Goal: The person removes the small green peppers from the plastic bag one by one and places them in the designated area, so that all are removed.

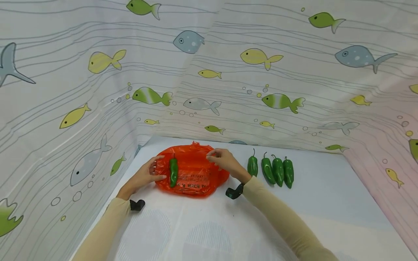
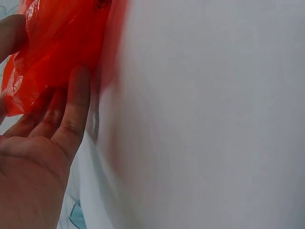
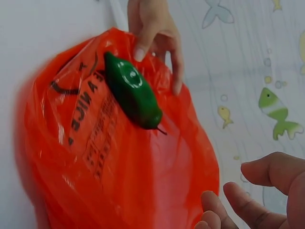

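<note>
A red plastic bag (image 1: 196, 170) with black print lies spread on the table, and a green chili pepper (image 1: 173, 172) rests on its left part. At the bag's left edge is my left hand (image 1: 147, 176), thumb and fingers apart. The left wrist view shows its straight fingers (image 2: 76, 95) against the red plastic. My right hand (image 1: 226, 163) hovers by the bag's upper right part, its fingers loosely bent with nothing between them. In the right wrist view, a gap shows between that hand's thumb and fingertips. The same pepper (image 3: 131, 90) lies near my left thumb there.
To the right of the bag, several more green chili peppers (image 1: 277, 170) lie side by side on the white table (image 1: 326, 181). A fish-printed curtain (image 1: 228, 83) surrounds the table at the back and sides. Dark wrist cameras (image 1: 234, 192) sit on both wrists.
</note>
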Available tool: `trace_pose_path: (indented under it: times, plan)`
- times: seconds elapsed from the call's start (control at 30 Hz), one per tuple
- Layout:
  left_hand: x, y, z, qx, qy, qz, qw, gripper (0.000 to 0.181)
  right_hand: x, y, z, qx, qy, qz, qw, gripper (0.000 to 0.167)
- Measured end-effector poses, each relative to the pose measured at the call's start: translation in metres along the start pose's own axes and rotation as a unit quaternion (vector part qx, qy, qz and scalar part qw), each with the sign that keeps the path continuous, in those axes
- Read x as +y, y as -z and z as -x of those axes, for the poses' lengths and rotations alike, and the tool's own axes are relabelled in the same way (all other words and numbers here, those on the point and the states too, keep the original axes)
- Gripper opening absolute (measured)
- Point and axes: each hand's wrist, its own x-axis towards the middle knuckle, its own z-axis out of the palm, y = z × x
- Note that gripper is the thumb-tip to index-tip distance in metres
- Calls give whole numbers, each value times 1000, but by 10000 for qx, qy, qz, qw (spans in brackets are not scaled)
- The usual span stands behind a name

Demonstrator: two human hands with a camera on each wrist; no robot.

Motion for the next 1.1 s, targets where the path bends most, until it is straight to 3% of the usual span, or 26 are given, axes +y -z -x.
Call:
trace_pose_path:
  times: [0.37, 0.67, 1.1]
  plan:
    - [-1, 0, 4, -14, 31, 90, 10000, 85, -9, -39, -14, -270, -34, -179, 9995, 25]
    - [-4, 0, 3, -39, 53, 149, 9999, 84, -11, -67, -27, -134, 28, -258, 9996, 23]
    - [-1, -2, 3, -81, -40, 99, 9999, 84, -12, -100, -41, -186, -203, 123, 9995, 44]
